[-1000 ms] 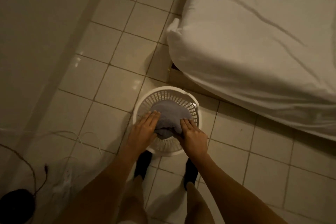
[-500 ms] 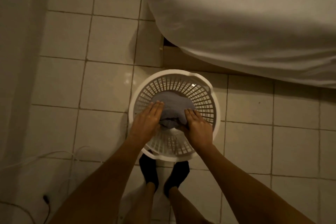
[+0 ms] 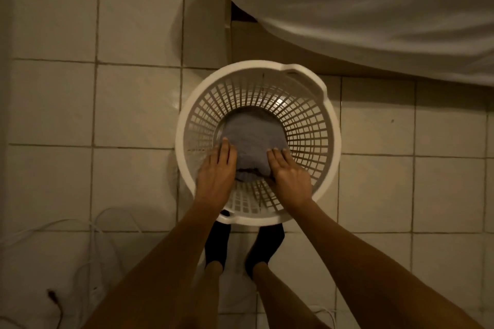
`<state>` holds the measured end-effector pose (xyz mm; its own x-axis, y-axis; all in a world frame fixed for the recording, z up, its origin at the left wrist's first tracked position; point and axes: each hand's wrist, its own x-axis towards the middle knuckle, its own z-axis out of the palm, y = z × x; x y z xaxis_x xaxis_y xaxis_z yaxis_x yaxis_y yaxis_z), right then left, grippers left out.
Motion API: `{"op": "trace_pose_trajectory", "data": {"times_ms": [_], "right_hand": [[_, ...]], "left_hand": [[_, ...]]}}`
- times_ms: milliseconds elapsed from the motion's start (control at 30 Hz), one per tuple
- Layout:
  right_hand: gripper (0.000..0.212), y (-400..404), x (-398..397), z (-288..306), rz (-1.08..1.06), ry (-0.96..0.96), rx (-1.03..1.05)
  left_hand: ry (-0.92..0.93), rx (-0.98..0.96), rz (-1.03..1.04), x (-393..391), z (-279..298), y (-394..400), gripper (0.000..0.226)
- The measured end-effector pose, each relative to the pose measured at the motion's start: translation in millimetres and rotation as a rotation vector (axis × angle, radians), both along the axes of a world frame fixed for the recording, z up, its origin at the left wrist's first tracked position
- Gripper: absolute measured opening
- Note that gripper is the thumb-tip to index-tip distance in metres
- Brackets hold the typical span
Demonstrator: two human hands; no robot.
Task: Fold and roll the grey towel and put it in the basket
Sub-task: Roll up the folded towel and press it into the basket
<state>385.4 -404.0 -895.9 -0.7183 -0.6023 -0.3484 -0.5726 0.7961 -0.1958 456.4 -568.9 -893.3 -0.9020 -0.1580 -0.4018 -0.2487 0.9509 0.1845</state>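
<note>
The rolled grey towel lies inside the round white slotted basket, low down near its bottom. My left hand holds the towel's left side and my right hand holds its right side, fingers flat along the roll. Both hands reach down inside the basket. The near end of the roll shows between my hands; the thumbs are hidden under it.
The basket stands on a pale tiled floor. A bed with a white sheet overhangs at the top right, close behind the basket. White cables and a dark plug lie at the lower left. My dark-socked feet stand just before the basket.
The view has dropped closer over the basket. Both hands have gone lower with the towel, from about rim height down toward the basket's bottom.
</note>
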Motion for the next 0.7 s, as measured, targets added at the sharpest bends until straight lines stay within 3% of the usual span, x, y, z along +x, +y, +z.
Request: {"op": "trace_pose_trajectory", "data": {"times_ms": [100,300,400,500,600,700], "right_hand": [[0.061,2.6,21.8,-11.4,-0.024,-0.067,0.046],[0.063,-1.1,27.0,-3.9,-0.060,-0.320,0.115],[0.055,2.9,23.6,9.4,-0.090,-0.408,0.101],[0.038,5.9,21.1,11.9,-0.205,-0.400,-0.052],[0.033,2.3,16.1,3.3,-0.372,-0.416,-0.114],[0.043,-3.2,18.6,-7.2,-0.390,-0.480,-0.046]], "left_hand": [[-0.111,0.010,-0.071,9.5,-4.7,7.5,0.080],[-0.282,0.222,-0.069,14.2,-0.7,11.7,0.072],[-0.277,0.342,-0.047,13.7,8.1,12.9,0.068],[-0.238,0.431,0.071,4.9,14.6,11.5,0.052],[-0.147,0.379,0.212,-3.6,8.3,7.2,0.035],[-0.214,0.327,0.182,-2.9,-5.4,8.3,0.045]]}}
